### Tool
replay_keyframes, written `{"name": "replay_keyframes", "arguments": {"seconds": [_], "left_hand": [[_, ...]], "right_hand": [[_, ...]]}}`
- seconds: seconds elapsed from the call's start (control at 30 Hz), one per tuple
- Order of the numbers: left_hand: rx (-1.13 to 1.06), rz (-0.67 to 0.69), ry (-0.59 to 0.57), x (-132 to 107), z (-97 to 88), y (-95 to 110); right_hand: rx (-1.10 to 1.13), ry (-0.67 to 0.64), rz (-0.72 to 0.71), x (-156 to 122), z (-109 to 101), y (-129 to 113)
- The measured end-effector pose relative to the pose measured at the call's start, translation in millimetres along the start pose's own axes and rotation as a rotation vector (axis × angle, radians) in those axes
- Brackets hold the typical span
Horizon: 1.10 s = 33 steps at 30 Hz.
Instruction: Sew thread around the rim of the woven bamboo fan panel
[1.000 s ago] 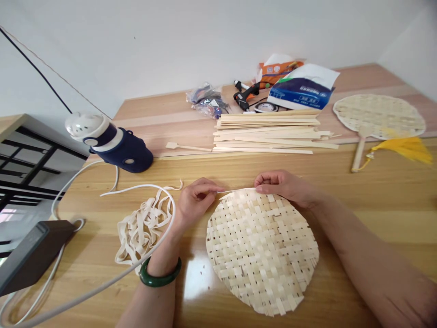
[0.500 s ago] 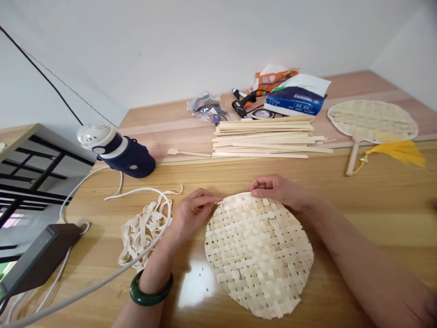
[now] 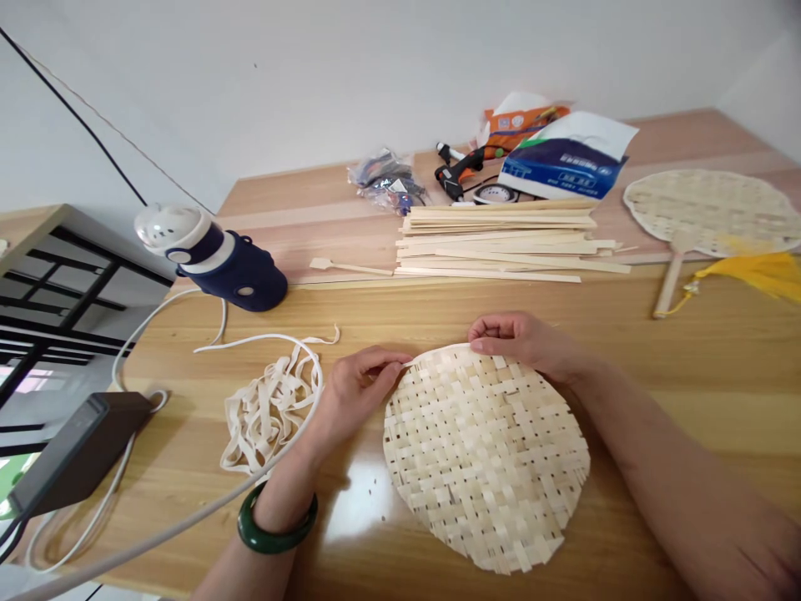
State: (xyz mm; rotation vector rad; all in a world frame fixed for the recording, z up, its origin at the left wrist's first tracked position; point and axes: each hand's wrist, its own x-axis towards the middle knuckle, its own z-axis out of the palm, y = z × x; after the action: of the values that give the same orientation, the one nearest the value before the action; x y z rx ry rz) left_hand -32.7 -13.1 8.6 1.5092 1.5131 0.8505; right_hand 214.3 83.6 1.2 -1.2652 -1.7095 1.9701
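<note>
A round mat of woven bamboo strips lies flat on the wooden table in front of me. A thin pale binding strip runs along its far rim. My left hand pinches that strip near one end at the rim, and a green bangle sits on that wrist. My right hand grips the strip and rim further right, with curled fingers. A tangled pile of cream strips lies just left of my left hand.
A stack of bamboo slats and a finished woven fan with yellow tassel lie beyond the mat. Further back are a glue gun, a tissue pack and a navy bottle. A white cable crosses the left side.
The whole scene shifts slightly with my head movement. Both hands stay at the mat's far rim on the strip, and the mat stays flat.
</note>
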Motion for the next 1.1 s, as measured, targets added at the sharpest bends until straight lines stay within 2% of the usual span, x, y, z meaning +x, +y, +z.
{"name": "replay_keyframes", "arguments": {"seconds": [0.2, 0.6, 0.87, 1.1], "left_hand": [[-0.081, -0.178, 0.03, -8.3, 6.3, 2.0], [-0.438, -0.302, 0.066, -19.6, 25.1, -7.0], [-0.497, -0.295, 0.077, -18.1, 26.5, -10.5], [-0.427, -0.2, 0.12, -19.3, 28.7, -14.9]], "right_hand": [[-0.085, 0.05, -0.043, 2.9, 2.2, 2.2], [-0.129, 0.025, -0.043, 2.8, 2.4, 1.9], [-0.119, 0.021, -0.028, 2.2, 2.5, 0.8], [-0.118, 0.025, -0.029, 2.0, 3.6, 0.3]]}}
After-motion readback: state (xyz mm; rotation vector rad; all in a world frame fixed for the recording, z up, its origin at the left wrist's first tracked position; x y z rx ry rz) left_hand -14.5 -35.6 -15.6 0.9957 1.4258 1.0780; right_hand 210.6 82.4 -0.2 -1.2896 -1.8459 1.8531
